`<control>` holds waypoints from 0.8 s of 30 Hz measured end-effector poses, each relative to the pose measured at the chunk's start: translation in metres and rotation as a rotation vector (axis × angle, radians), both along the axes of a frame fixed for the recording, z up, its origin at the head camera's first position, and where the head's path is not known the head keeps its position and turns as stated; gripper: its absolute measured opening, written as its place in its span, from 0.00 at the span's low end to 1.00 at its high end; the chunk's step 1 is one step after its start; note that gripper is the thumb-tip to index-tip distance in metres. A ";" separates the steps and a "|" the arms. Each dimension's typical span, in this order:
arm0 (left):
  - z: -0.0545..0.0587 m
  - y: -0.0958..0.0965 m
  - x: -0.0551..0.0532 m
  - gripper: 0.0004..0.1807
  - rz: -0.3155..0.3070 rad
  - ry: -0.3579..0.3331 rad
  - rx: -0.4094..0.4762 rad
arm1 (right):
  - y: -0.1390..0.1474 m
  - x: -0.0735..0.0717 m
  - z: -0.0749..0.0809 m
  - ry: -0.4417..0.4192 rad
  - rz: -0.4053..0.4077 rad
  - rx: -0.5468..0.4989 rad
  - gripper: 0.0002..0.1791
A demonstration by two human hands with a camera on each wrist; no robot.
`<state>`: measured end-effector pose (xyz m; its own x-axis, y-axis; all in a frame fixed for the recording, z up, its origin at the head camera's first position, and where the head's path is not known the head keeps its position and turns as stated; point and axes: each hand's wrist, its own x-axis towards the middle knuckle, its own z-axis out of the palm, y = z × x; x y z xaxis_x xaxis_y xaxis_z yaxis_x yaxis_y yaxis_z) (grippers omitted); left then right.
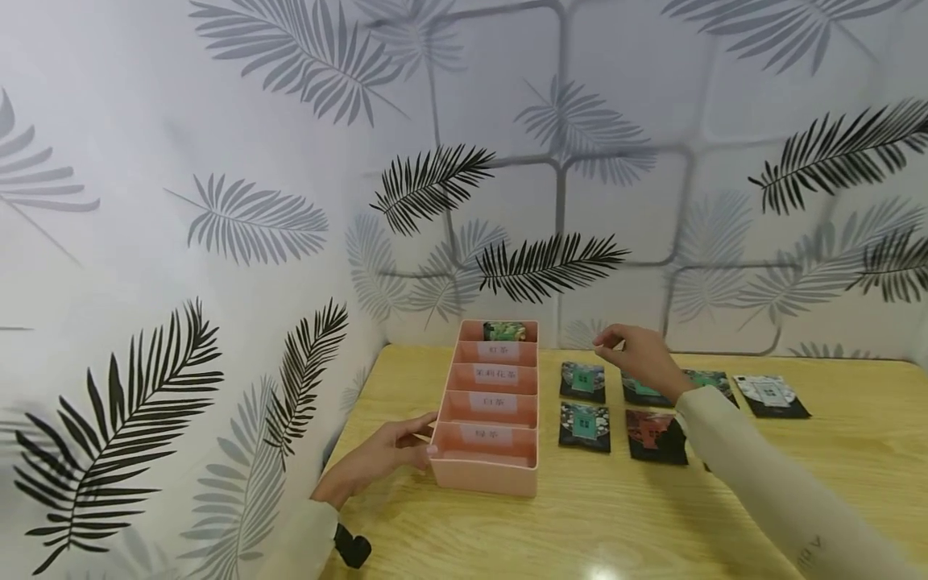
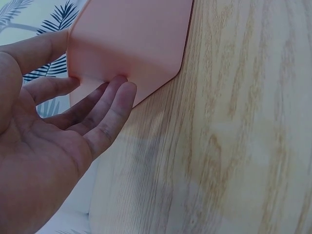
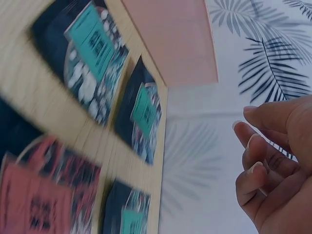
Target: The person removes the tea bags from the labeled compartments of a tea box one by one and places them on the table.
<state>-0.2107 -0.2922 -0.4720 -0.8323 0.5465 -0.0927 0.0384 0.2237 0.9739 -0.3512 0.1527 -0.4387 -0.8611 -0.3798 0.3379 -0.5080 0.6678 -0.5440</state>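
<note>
Against the near left corner of the pink box (image 1: 487,419), left fingers (image 2: 111,105) laid nearly straight, tips pressing the wall, thumb up along the side; nothing gripped, only steadied. Above the packets, right hand (image 1: 641,358) hanging in the air, fingers (image 3: 256,158) loosely curled toward the thumb and holding nothing, so far as the wrist view shows.

Judged as a sorting step, between picks: one packet (image 1: 504,331) already lying in the far compartment, beyond the left fingertips. Next move likely calls for lowering the right hand onto a packet below it, pinching a flat edge off the tabletop (image 1: 834,467), then carrying it left to the matching labelled slot while keeping the box braced.

Box: long, narrow, pale pink plastic, split crosswise into five compartments, each divider bearing a white label; the four nearer ones look empty. Packets: flat, dark, glossy squares with teal (image 1: 583,381) or red (image 1: 656,436) panels, laid in two rows just right of the box, under and around the right wrist.
</note>
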 end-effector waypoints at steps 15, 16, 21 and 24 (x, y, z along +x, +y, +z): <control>0.001 0.000 0.000 0.36 0.014 0.010 -0.026 | -0.080 -0.032 0.002 -0.115 0.033 -0.130 0.13; 0.002 0.000 0.001 0.35 0.018 0.007 -0.024 | -0.085 -0.035 0.001 -0.144 0.035 -0.155 0.14; 0.001 -0.001 -0.001 0.36 0.018 -0.003 -0.027 | -0.105 -0.043 0.000 -0.214 0.033 -0.178 0.16; 0.000 -0.002 -0.001 0.36 0.005 0.008 -0.015 | -0.115 -0.045 0.000 -0.204 0.029 -0.148 0.18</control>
